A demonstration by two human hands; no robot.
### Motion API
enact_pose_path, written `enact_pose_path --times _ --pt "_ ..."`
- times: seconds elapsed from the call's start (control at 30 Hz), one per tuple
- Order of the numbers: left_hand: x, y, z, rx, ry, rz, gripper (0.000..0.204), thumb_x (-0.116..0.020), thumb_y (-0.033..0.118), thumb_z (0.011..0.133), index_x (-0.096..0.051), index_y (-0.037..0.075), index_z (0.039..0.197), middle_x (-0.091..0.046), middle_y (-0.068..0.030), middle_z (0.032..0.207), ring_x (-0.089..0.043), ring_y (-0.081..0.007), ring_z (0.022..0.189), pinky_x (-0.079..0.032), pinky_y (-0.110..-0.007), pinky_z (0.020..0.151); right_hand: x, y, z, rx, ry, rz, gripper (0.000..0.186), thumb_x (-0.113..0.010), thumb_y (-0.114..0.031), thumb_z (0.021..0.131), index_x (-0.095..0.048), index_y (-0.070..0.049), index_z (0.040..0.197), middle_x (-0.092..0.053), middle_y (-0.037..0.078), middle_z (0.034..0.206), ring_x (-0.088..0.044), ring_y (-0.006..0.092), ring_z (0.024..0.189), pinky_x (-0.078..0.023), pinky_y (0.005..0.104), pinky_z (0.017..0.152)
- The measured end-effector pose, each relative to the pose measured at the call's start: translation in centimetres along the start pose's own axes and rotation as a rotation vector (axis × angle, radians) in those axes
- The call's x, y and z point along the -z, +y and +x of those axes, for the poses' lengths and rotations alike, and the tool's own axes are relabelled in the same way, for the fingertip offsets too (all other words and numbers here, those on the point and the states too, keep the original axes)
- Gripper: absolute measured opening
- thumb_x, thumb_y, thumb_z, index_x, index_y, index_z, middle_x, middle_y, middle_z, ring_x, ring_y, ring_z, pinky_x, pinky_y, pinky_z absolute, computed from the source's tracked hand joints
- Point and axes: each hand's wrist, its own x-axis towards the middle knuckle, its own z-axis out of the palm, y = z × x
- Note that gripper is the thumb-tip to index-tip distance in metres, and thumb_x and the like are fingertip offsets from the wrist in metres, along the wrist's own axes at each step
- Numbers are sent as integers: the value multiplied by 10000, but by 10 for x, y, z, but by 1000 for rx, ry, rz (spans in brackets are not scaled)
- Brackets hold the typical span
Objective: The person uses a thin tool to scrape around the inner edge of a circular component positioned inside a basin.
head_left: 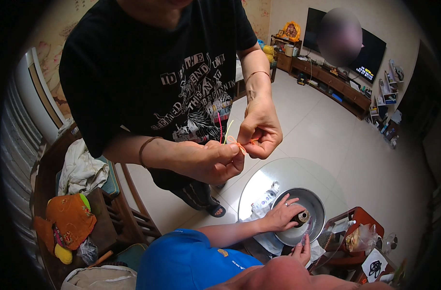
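At the lower right, my left hand (281,216), with a ring on one finger, reaches into a grey metal bowl (319,203). Its thumb and fingers are around a short, brass-coloured cylinder with a hole in its top (303,216). By the bowl's near rim, my right hand (301,252) is pinched closed; what lies between its fingertips is too small to make out. Opposite me stands a person in a black printed T-shirt (182,87), whose two hands (240,147) pinch a looped orange cord (236,143). A pink and a yellow strand stick up from it.
The bowl stands on a round glass table (259,179) with crumpled clear plastic. A reddish-brown stool (370,217) with plastic bags is to the right. On the left is a wooden bench (107,217) with cloths. A television cabinet (327,82) lines the far wall.
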Motion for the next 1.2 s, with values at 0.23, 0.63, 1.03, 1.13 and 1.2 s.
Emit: enact_pose_path --times 0.23,0.63,1.03,1.13,1.2 --pt "0 3 0 -8 -11 -40 721 -797 183 804 -491 56 1444 -584 -143 1390 -499 -381 1369 -239 -599 1210 0 -5 -2 -21 -1 34 467 -494 -61 1028 -512 -99 1494 -490 -22 714 -400 33 505 -337 206 405" --pt "-2 2 1 -27 25 -48 715 -783 159 805 -476 51 1442 -590 -158 1358 -524 -353 1342 -266 -594 1201 3 -1 3 -15 -8 46 465 -495 -59 1030 -514 -104 1492 -497 -24 731 -401 27 518 -326 194 407" --pt "-2 3 1 -26 64 -28 731 -758 159 808 -463 40 1466 -592 -165 1365 -539 -328 1323 -278 -575 1203 3 -6 0 -24 -32 21 472 -496 -55 1022 -514 -99 1492 -506 -21 733 -401 25 514 -331 199 408" --pt "-4 0 0 -22 56 -29 736 -748 153 809 -455 40 1475 -592 -165 1359 -547 -320 1312 -278 -574 1203 0 -4 3 -25 -15 -6 470 -499 -59 1022 -516 -99 1490 -505 -22 727 -405 27 513 -335 201 410" --pt "-4 0 1 -21 57 -42 745 -747 152 807 -449 39 1481 -590 -165 1353 -550 -320 1305 -280 -570 1202 1 -3 1 -24 18 48 469 -500 -64 1022 -518 -100 1489 -506 -20 724 -408 29 512 -337 202 411"
